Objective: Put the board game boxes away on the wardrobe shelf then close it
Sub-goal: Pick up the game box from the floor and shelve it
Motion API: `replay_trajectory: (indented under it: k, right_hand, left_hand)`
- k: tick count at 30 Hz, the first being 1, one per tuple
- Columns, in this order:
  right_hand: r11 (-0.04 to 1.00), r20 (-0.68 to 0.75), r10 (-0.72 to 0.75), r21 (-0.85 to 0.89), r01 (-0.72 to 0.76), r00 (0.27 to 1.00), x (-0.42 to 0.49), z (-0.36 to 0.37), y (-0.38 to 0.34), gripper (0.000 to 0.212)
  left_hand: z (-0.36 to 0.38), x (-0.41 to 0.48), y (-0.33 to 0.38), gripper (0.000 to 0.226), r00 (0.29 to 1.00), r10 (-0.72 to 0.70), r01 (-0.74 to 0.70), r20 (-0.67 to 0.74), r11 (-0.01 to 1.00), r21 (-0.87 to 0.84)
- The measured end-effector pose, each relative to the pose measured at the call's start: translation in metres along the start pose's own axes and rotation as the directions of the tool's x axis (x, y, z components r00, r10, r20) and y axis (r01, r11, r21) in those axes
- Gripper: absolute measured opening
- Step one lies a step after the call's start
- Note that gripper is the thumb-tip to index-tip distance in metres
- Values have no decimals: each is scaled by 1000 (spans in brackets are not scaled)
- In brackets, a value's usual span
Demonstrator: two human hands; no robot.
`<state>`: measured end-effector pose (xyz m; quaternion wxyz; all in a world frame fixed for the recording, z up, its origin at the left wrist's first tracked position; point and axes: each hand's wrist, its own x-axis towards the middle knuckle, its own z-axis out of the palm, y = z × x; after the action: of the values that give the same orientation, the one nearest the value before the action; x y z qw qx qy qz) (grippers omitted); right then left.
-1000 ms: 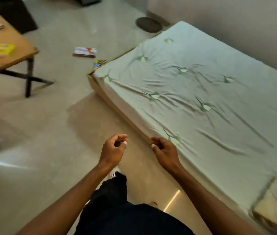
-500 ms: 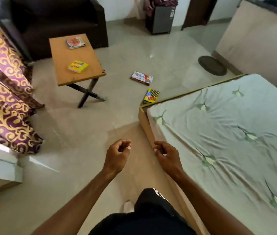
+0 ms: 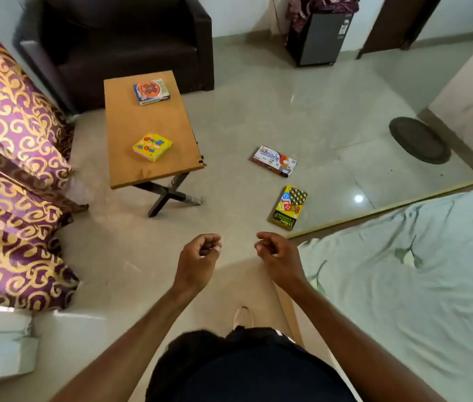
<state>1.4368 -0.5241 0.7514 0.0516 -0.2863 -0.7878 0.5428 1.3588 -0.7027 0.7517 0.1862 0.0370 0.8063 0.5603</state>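
Fingers (image 3: 210, 242) of the left hand (image 3: 199, 258) and right hand (image 3: 277, 256) hang loosely curled and empty, seemingly poised to gather. Just beyond, a checkered box (image 3: 289, 207) and white box (image 3: 275, 161) lie on the floor (image 3: 229, 126). Far left, the counter (image 3: 131, 126) carries a yellow box (image 3: 152, 146) and orange box (image 3: 151, 91).

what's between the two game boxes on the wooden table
Nothing: the head view shows only bare tabletop between the orange-and-blue box at the far end and the yellow box nearer the person.
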Motion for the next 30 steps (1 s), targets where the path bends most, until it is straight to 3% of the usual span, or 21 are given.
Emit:
replay_trajectory:
  k: [9,18,24,30]
  right_hand:
    - [1000,23,27,-1,-27,999,227,30,-49,19]
    - [995,-128,105,12,-104,986,456,37,-113,18]
    - [979,-242,193,110,-171,951,588,5,-121,20]
    - [938,-290,335,192,-289,896,731,-48,-74,21]
  left_hand:
    - [-10,240,38,20,998,-55,56,30,998,-41]
    - [-1,517,116,16,975,-34,19,221,997,69]
    - [72,666,177,16,917,14,-96,400,978,186]
    - [194,818,205,14,861,-35,-150,507,936,319]
